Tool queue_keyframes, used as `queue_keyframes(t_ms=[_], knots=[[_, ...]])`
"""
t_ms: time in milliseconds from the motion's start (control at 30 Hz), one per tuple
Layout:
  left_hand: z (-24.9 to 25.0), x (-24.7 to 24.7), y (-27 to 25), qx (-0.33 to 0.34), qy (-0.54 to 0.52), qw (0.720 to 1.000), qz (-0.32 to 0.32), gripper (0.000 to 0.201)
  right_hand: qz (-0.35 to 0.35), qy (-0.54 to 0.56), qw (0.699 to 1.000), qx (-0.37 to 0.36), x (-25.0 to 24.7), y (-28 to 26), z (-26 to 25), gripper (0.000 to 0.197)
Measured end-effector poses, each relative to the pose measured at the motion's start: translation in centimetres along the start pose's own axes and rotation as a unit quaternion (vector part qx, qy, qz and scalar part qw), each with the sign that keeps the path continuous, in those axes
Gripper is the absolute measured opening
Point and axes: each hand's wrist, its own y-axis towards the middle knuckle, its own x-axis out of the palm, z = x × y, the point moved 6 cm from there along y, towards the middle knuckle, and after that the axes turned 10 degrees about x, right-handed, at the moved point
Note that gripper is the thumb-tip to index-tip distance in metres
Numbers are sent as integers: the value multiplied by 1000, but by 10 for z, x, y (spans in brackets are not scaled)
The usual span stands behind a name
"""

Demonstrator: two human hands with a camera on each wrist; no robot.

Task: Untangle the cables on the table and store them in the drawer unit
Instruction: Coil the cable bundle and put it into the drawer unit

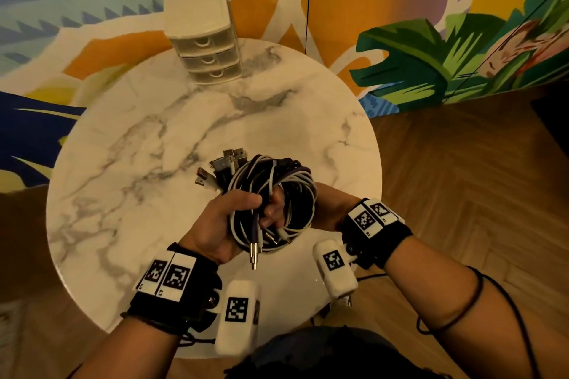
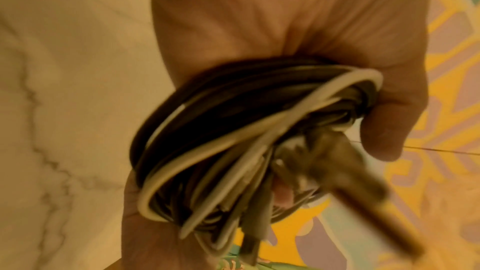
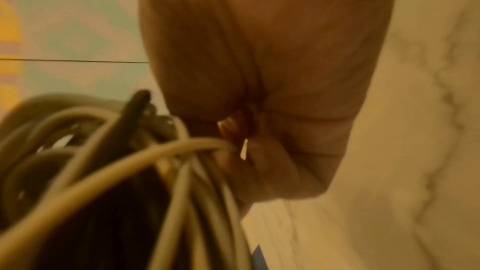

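Note:
A coiled bundle of black, white and purple cables is held above the near half of the round marble table. My left hand grips the bundle's left side, thumb over the strands. My right hand holds the right side, its fingers curled through the loop. USB plugs stick out at the far side, and small metal plugs hang toward me. In the left wrist view the cable bundle fills my left hand. The right wrist view shows my right hand curled round white strands of the cable bundle. The white drawer unit stands at the table's far edge, its three drawers shut.
A painted mural wall rises behind the table, with a thin black wire hanging in front of it. Wooden floor lies to the right. Bare marble stretches between the bundle and the drawer unit.

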Motion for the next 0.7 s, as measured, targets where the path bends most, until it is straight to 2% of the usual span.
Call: queue_keyframes(t_ms=[100,267,433,533,667,700], knots=[[6,-2,-8,31,-21,999,-6,29,-49,-9,999,-12,17,-1,1,28],[9,-14,-16,59,-14,998,27,31,-43,80,996,-11,23,4,3,34],[5,-16,-15,56,-11,997,48,32,-74,127,989,-25,28,0,-3,38],[0,-21,-12,50,-19,995,82,36,-66,136,988,-39,20,-5,-10,43],[-12,-26,-7,34,-55,983,170,59,-64,125,989,-51,18,-7,-20,49],[-12,-26,-5,37,-42,981,187,57,-61,116,990,-54,17,-7,-22,50]])
